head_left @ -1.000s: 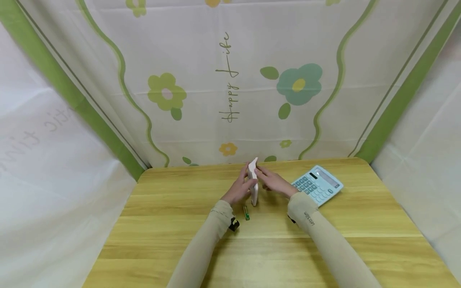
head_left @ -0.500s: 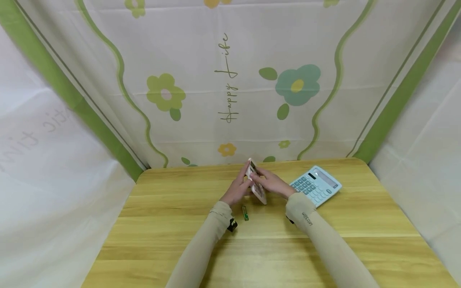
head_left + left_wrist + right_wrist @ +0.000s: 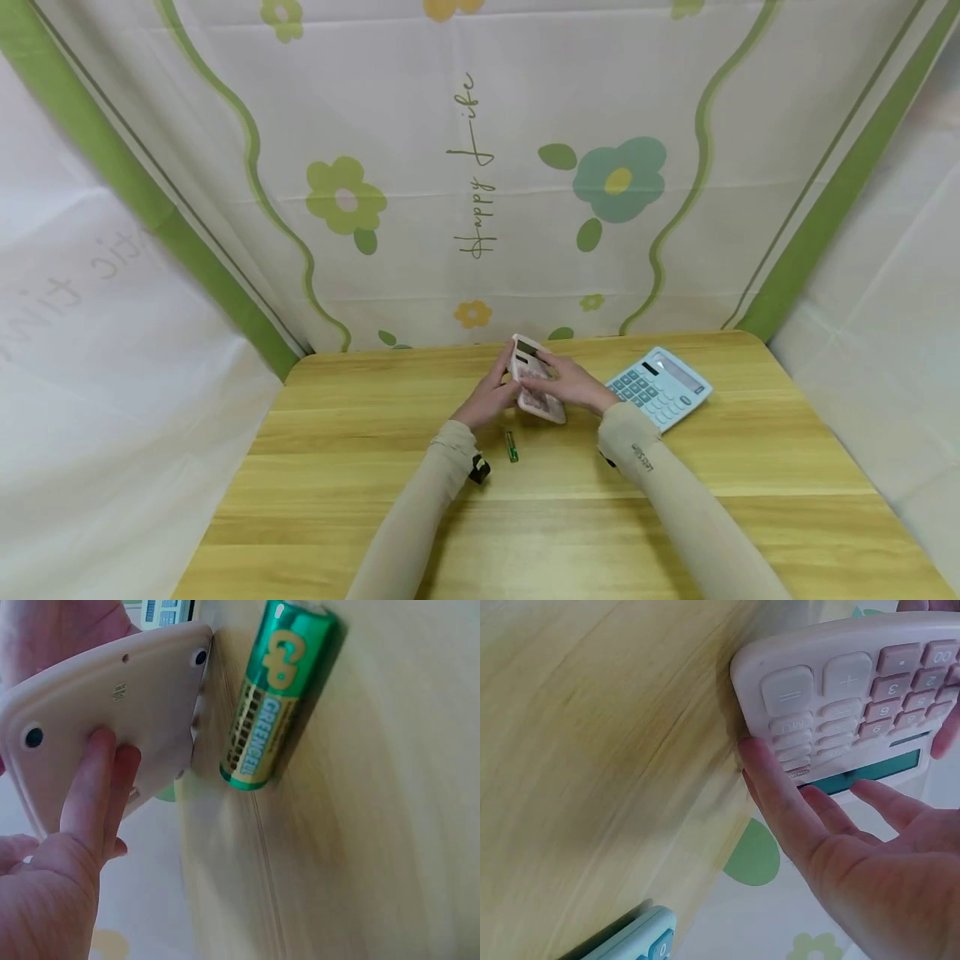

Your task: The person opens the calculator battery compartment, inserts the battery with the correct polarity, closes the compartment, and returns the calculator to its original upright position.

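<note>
A pink calculator is held tilted above the table between both hands, keys and display toward the head camera. My left hand grips its left side; in the left wrist view two fingers press on its plain back. My right hand holds it from the right, reaching over its face in the head view. In the right wrist view, right fingertips lie at the edge by the display. A green GP battery lies on the table just below the calculator.
A light blue calculator lies face up on the wooden table, right beside the right wrist. White curtains with printed flowers hang behind the table's back edge and along both sides.
The pink calculator has turned from edge-on to showing its keys and display, its lower end swinging right. The right hand now reaches across its face. The battery stays put.
</note>
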Demonstrator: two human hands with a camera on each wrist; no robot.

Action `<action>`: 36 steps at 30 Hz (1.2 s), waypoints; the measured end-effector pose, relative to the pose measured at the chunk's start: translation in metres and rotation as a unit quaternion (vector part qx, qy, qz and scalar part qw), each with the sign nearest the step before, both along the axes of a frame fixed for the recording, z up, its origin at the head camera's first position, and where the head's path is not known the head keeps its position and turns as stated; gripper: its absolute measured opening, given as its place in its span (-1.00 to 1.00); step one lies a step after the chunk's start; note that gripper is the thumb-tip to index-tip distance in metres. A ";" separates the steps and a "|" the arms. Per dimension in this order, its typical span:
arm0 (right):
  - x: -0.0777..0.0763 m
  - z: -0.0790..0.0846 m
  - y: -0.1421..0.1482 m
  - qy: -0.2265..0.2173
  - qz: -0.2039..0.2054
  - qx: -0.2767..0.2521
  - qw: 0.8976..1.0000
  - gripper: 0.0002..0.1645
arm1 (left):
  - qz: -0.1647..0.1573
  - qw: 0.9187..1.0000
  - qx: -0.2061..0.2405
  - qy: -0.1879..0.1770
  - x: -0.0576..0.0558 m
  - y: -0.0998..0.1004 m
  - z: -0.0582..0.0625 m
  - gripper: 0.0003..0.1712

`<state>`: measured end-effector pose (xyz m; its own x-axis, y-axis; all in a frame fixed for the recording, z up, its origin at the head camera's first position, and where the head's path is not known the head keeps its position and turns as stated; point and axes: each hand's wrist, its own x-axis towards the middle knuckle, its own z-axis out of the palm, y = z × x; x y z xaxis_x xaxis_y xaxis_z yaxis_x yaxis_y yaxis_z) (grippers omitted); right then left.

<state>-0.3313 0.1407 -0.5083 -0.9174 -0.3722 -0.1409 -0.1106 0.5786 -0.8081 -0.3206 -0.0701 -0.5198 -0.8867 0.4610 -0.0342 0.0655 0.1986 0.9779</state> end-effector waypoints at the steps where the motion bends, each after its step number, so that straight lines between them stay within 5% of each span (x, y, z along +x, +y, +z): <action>1: 0.000 0.000 0.000 0.002 -0.002 0.003 1.000 0.13 | -0.003 1.000 0.003 -0.006 -0.001 -0.001 0.000 -0.11; 10: -0.007 -0.009 0.007 0.051 -0.027 0.066 0.996 -0.13 | -0.021 0.999 -0.010 -0.039 -0.011 -0.014 -0.009 0.00; 23: -0.005 -0.004 0.014 0.069 -0.043 0.082 0.993 -0.24 | 0.013 0.987 -0.157 0.014 -0.015 -0.022 -0.022 -0.12; 36: -0.002 -0.004 0.016 0.060 -0.051 0.087 0.993 -0.21 | -0.004 0.982 -0.181 0.047 -0.011 -0.022 -0.023 -0.10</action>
<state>-0.3337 0.1569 -0.5124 -0.9634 -0.2554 -0.0814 -0.1337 0.7210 -0.6799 -0.3317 -0.0919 -0.5425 -0.8907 0.4398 -0.1154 0.1544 0.5313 0.8330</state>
